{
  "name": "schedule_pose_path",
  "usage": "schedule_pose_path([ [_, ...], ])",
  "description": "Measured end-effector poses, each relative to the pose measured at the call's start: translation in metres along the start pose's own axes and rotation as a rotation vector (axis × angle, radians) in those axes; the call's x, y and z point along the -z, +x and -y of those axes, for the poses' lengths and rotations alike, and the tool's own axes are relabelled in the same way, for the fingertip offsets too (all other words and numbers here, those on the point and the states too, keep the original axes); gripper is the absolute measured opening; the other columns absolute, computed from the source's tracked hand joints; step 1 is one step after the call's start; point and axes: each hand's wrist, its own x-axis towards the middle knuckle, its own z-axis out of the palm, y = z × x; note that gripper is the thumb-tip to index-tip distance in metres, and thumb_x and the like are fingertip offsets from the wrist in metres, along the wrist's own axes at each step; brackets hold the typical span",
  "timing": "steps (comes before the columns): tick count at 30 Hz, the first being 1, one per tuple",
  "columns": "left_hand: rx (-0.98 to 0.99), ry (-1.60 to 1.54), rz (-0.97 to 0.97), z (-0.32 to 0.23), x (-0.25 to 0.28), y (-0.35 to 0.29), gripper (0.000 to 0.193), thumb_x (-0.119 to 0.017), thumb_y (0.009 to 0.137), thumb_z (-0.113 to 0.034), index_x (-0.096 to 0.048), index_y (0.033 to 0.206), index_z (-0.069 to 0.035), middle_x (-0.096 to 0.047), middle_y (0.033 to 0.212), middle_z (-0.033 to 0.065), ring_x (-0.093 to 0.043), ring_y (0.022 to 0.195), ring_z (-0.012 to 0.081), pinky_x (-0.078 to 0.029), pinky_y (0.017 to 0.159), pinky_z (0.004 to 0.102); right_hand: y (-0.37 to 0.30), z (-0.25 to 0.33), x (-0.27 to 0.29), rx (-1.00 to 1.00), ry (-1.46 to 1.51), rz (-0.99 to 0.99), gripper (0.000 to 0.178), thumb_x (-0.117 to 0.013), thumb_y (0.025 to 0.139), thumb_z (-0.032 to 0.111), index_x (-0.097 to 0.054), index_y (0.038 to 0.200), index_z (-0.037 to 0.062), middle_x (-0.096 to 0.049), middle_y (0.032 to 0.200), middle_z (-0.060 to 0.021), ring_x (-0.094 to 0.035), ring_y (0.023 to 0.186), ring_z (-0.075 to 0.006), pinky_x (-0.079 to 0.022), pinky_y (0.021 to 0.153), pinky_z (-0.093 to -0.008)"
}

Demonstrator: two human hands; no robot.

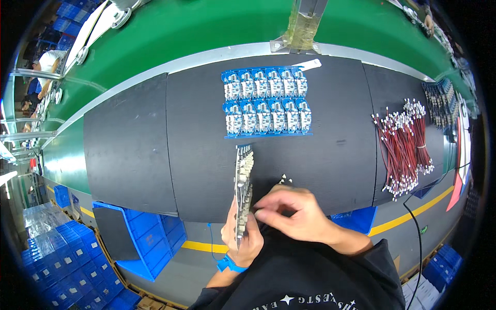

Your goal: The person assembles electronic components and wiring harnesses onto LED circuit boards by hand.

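Note:
My left hand (243, 235) grips a circuit board panel (243, 191) by its near end, holding it up on edge above the black mat. Pale parts stick out along the panel's right side. Beside it, my right hand (289, 209) is closed, thumb and forefinger pinched near the lower part of the panel; what they hold is too small to make out. Just beyond the right fingers, a few small whitish pieces (284, 179) lie on the mat. Farther back, a blue circuit board panel (266, 116) lies flat in two rows, with white parts on it.
Red and black wires (405, 150) with white plugs are heaped at the right. More boards (442, 103) stack behind them. A metal post (305, 26) rises at the back edge. Blue bins (150, 237) stand below the table. A blue wrist strap (230, 264) with a cord circles my left wrist.

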Motion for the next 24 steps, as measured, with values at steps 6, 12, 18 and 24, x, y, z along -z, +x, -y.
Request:
schedule_pose_path([
  [6, 0.010, -0.050, 0.042, 0.013, -0.002, -0.011, 0.039, -0.047, 0.082, -0.001, -0.043, 0.120, 0.010, -0.060, 0.102, 0.0220, -0.064, 0.083, 0.0296, -0.051, 0.068, 0.0317, -0.002, 0.004, -0.018, -0.111, 0.340, 0.022, 0.008, -0.058, 0.083, 0.001, -0.057, 0.090, -0.0038, -0.059, 0.078, -0.0048, -0.059, 0.071, -0.0080, -0.050, 0.059, -0.0207],
  [12, -0.050, -0.071, -0.002, -0.012, -0.002, 0.009, 0.040, -0.052, 0.083, -0.003, -0.043, 0.119, 0.012, -0.060, 0.103, 0.0212, -0.063, 0.059, 0.0195, -0.050, 0.054, 0.0279, -0.002, 0.014, -0.013, -0.136, 0.272, 0.051, 0.009, -0.054, 0.086, 0.001, -0.054, 0.092, -0.0046, -0.060, 0.074, -0.0062, -0.059, 0.065, -0.0082, -0.050, 0.056, -0.0211],
  [18, -0.118, 0.175, -0.150, -0.009, -0.003, 0.013, 0.026, -0.048, 0.083, 0.002, -0.050, 0.106, 0.014, -0.064, 0.077, 0.0207, -0.064, 0.062, 0.0274, -0.047, 0.053, 0.0289, -0.007, -0.012, 0.015, -0.381, -0.067, -0.124, 0.013, -0.060, 0.083, 0.008, -0.058, 0.088, -0.0037, -0.059, 0.069, -0.0063, -0.056, 0.058, -0.0081, -0.046, 0.051, -0.0222],
  [24, 0.005, 0.003, -0.077, -0.011, -0.001, 0.013, 0.036, -0.051, 0.085, -0.006, -0.046, 0.115, 0.013, -0.063, 0.092, 0.0213, -0.065, 0.076, 0.0274, -0.050, 0.062, 0.0294, 0.006, 0.012, 0.000, 0.034, 0.135, -0.016, 0.014, -0.066, 0.076, 0.002, -0.060, 0.088, -0.0029, -0.059, 0.075, -0.0065, -0.057, 0.062, -0.0089, -0.045, 0.051, -0.0215],
])
